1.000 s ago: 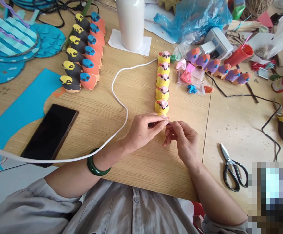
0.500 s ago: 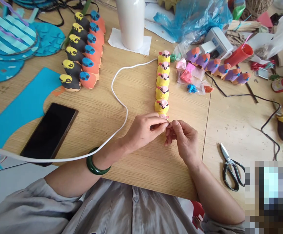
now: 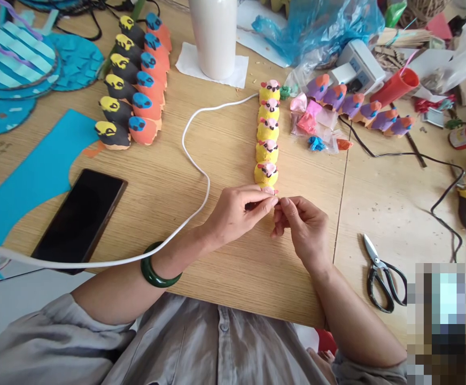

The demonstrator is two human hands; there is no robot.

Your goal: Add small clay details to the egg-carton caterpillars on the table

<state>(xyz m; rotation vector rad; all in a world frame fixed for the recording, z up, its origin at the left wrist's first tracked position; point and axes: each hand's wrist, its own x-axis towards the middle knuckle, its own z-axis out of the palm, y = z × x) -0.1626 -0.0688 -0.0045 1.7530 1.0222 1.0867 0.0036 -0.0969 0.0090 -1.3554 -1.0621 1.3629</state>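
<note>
My left hand (image 3: 239, 214) is closed in a pinch at the near end of a row of yellow clay-covered cups (image 3: 267, 152) with pink tops, red side bits and black marks. Its fingertips almost meet those of my right hand (image 3: 303, 224), whose thumb and forefinger are pinched together too. A tiny dark speck shows between the fingertips, too small to name. The nearest cup is partly hidden behind my left fingers. Small bags of pink clay (image 3: 307, 120) and a blue clay lump (image 3: 316, 143) lie right of the row.
Scissors (image 3: 381, 275) lie at the right, a phone (image 3: 80, 216) at the left. A white cable (image 3: 207, 184) crosses the table. Black-yellow (image 3: 118, 109) and orange-blue cup rows (image 3: 148, 101), a white cylinder (image 3: 214, 40) and purple cups (image 3: 353, 107) stand farther back.
The fingertips stay together in almost the same place; my right hand has shifted very slightly to the right. The view has moved a little. The rows of cups stay put.
</note>
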